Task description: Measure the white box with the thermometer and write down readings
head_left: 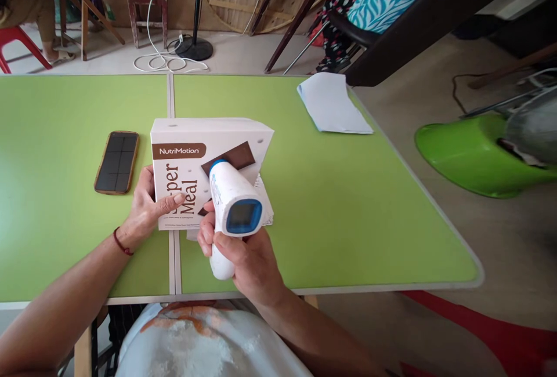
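My left hand [150, 203] grips the lower left side of a white and brown NutriMotion box [178, 177], its thumb across the printed front. The box stands tilted on the green table [339, 209]. In my right hand [243, 249] is a white infrared thermometer [237, 191] with a blue-rimmed screen, which looks dark. My fingers wrap round its handle, and its far end covers part of the box front; I cannot tell whether they touch. Some printed paper [266, 203] shows behind and under the box.
Left of the box lies a smartphone [116, 162] with a brown edge. Folded white paper [333, 104] rests near the far right corner. Beyond the table are a stand [195, 46] with a white cable, a green plastic chair [470, 156] and seated people.
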Motion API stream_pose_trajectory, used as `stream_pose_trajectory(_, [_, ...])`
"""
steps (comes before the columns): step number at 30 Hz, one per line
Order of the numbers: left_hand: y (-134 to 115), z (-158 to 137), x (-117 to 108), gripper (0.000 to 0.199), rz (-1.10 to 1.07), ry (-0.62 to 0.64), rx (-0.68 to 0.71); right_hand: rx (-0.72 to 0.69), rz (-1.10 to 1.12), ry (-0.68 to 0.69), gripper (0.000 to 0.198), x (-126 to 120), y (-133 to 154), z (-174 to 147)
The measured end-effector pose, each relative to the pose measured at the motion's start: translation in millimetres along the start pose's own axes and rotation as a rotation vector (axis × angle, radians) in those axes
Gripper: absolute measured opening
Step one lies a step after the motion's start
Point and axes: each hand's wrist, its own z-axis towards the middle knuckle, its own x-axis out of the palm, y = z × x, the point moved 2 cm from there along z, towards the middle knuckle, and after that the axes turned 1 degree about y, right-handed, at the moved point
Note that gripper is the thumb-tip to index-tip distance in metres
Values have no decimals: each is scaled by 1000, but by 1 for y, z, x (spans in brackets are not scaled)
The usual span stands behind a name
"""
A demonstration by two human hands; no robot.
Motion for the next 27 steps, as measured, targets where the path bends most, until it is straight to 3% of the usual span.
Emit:
stream_pose_trajectory(3, [-3,0,2,72,-16,36,19,-41,-58,1,34,-3,5,-3])
stream_pose_trajectory(6, [-9,2,5,71,-44,59,133,-205,-205,-62,32,-24,15,-4])
stream_pose_trajectory(10, [-11,8,4,80,-34,25,230,-389,-621,-187,30,-81,30,5])
stream_pose_trajectory(14, [-4,15,0,71,-54,23,234,-449,-1069,-392,60,-147,25,20])
stream_pose_trajectory(17, [4,20,-5,67,-34,57,285,-478,-1293,-437,59,-180,11,27])
stream_pose_trajectory(22, [12,29,-13,69,18,114,357,-608,-1509,-385,40,-194,1,30])
stream_pose_trajectory(27, [18,36,-16,71,49,133,373,-580,-1614,-284,33,-191,0,30])
